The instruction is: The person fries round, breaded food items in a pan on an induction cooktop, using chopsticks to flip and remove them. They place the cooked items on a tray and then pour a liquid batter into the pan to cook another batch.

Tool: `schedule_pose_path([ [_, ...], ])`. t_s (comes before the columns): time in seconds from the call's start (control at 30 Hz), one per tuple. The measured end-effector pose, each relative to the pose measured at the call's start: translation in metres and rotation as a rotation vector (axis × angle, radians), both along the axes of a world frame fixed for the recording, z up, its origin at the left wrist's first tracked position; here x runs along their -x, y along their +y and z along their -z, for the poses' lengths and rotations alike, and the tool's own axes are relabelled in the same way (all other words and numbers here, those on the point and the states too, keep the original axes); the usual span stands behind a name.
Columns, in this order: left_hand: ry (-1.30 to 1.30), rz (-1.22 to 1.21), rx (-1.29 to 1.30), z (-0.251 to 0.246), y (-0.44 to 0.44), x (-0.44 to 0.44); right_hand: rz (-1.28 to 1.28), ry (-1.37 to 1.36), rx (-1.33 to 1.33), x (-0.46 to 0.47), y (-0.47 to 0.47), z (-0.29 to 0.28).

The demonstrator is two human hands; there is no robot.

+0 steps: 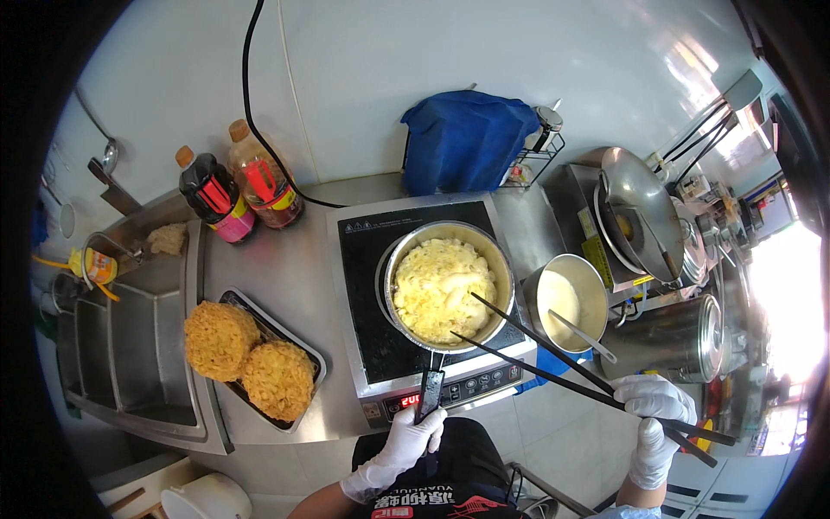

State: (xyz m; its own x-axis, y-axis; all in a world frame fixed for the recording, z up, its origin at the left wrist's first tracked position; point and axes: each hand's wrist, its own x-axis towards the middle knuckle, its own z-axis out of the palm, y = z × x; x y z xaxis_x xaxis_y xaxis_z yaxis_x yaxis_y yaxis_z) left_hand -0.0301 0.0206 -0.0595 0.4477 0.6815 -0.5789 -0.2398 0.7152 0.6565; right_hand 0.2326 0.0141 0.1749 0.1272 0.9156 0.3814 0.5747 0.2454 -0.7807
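My gloved left hand (pixel 408 441) grips the black handle (pixel 430 392) of a round metal pot (pixel 502 259) on an induction cooker (pixel 356 292). Pale yellow, foamy-looking food (pixel 441 292) fills much of the pot. Long black cooking chopsticks (pixel 551 350) are held in my gloved right hand (pixel 655 405), off to the right. Their tips are apart over the right part of the food; whether they touch it I cannot tell. Left of the cooker, two golden fried cakes (pixel 220 340) lie in a black tray (pixel 311 353), overlapping its rim.
Close to the pot's right stands a metal pot of creamy batter (pixel 559 298) with a spoon (pixel 583 335). Two sauce bottles (pixel 217 194) are by the wall, near a black cable (pixel 248 78). A sink (pixel 146 350) lies left; a wok (pixel 639 194) and a lidded steel pot (pixel 668 337) stand right.
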Motion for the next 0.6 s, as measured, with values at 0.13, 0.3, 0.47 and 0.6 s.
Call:
schedule_pose_path([
  [0.13,0.015,0.008,-0.071,0.015,-0.01,0.005,-0.081,-0.061,0.02,0.011,-0.008,-0.009],
  [0.3,-0.004,-0.005,-0.122,0.033,-0.015,0.011,-0.134,-0.155,0.047,0.024,-0.013,-0.015],
  [0.47,0.004,0.006,-0.139,0.044,-0.018,0.015,-0.221,-0.303,0.089,0.033,-0.013,-0.014],
  [0.6,-0.004,0.007,-0.142,0.051,-0.021,0.016,-0.394,-0.489,0.027,0.038,-0.01,0.009],
])
